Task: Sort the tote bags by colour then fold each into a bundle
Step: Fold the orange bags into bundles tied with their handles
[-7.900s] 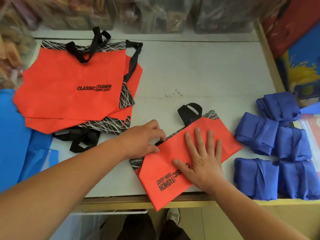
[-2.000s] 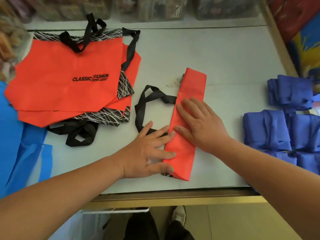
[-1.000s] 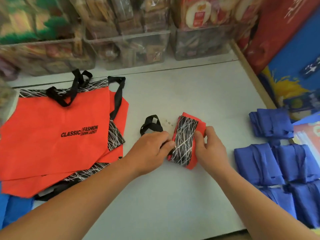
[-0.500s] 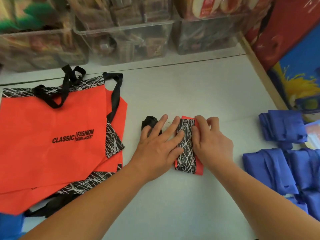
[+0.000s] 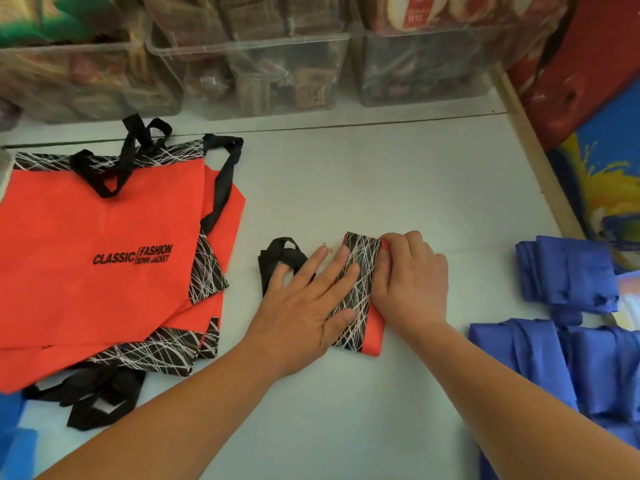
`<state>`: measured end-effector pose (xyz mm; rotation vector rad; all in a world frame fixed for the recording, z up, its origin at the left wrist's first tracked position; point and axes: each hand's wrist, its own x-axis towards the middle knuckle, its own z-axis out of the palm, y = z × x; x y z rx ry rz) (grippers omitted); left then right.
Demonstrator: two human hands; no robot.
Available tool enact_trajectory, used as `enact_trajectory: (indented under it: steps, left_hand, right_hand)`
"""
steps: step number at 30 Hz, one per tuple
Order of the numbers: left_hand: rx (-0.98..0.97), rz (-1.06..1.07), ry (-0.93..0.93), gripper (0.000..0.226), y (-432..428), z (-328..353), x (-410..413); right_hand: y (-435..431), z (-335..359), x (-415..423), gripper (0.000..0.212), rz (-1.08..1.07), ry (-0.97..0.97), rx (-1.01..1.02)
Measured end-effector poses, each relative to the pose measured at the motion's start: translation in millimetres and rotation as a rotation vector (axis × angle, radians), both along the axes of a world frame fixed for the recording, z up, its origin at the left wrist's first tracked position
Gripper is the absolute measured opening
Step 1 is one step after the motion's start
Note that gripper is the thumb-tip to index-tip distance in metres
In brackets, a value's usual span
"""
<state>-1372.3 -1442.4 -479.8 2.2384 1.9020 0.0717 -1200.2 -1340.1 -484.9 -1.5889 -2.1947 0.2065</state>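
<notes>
On my feed the folded orange bundle [image 5: 363, 282] lies near the middle of the bench [image 5: 346, 181], long side running away from the camera. Its black band with white scribbled lines faces up, and a strip of plain orange shows along its right and near edges.

The left hand [image 5: 304, 306] lies flat and open, with the fingers straight and spread. The fingertips press on the patterned band, and the palm covers part of the black handles [image 5: 280, 251] that stick out from the bundle's left side. The right hand [image 5: 408, 285] sits against the bundle's right edge with its fingers curled down over that edge, gripping it (I cannot see the thumb from here). Both hands touch the bundle, one on each side.

To the left, well apart from the bundle, a stack of orange tote bags [image 5: 104, 254] lies flat and unfolded. The top one reads "CLASSIC FASHION DOWN JACKET", and its black straps lie loose at the far and near ends. Blue bundles [image 5: 568, 271], already folded, are grouped at the right side of the bench. A bit of loose blue fabric [image 5: 14, 427] shows at the lower left corner.

Clear plastic bins [image 5: 249, 64] full of packets line the back of the bench, but their contents are too blurred for me to name. A red, blue and yellow panel [image 5: 606, 168] stands along the right edge.
</notes>
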Motion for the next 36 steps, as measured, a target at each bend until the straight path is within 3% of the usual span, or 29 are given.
enact_trajectory:
  steps: [6, 10, 14, 18, 23, 29, 32, 36]
  left_hand:
    - [0.022, 0.021, 0.045, 0.064, 0, -8, 5]
    - [0.014, 0.041, 0.097, 0.066, 2, -8, 7]
    - [0.049, 0.031, 0.32, 0.068, -2, 4, 14]
    - [0.167, -0.184, 0.446, 0.058, -12, 26, 8]
    - [0.038, -0.47, 0.156, 0.074, -48, 19, -26]
    - [0.275, -0.445, 0.031, 0.052, -72, -6, -15]
    - [0.297, -0.32, -0.119, 0.043, -70, 1, -8]
    - [0.075, 0.134, -0.527, 0.041, -57, 30, 3]
  right_hand:
    - [-2, -2, -2, 0.025, -0.001, -0.03, -0.007]
    - [-2, 3, 0, 0.05, 0.072, -0.058, -0.049]
    - [-1, 4, 1, 0.049, 0.079, -0.05, -0.05]
    - [-5, 2, 0, 0.043, 0.131, -0.055, -0.031]
    - [-42, -3, 5, 0.034, 0.215, -0.02, 0.022]
    - [-53, -6, 6, 0.032, 0.267, 0.025, 0.03]
    - [-45, -5, 6, 0.028, 0.258, 0.14, -0.079]
    - [-27, 7, 8, 0.014, 0.191, 0.432, -0.354]
